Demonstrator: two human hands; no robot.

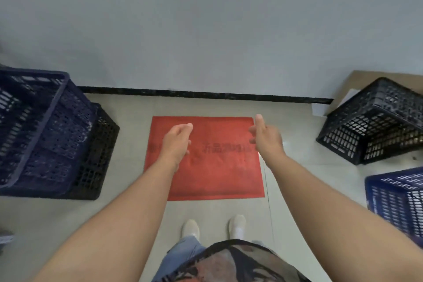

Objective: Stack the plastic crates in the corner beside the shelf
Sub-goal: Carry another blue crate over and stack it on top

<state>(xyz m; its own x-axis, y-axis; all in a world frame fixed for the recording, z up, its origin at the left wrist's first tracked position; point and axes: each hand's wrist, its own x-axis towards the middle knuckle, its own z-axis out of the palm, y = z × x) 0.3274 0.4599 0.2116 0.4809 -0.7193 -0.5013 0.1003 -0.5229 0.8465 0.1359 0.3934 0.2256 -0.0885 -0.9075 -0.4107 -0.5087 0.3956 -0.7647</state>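
Both arms out: left hand (pixel 177 142) and right hand (pixel 265 137) loosely spread, holding nothing, over the red mat (pixel 215 178); crates sit left (pixel 45 135) and right (pixel 375 121).

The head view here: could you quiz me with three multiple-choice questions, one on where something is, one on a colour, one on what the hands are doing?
1. Where does the red mat lie?
A. on the floor before the wall
B. inside a crate
C. on a shelf

2. What colour is the tilted crate at upper right?
A. red
B. black
C. white

3. What do the hands hold?
A. a crate
B. the mat
C. nothing

Answers: 1 A, it lies flat below the skirting. 2 B, its mesh is black. 3 C, left hand and right hand hover with relaxed fingers.
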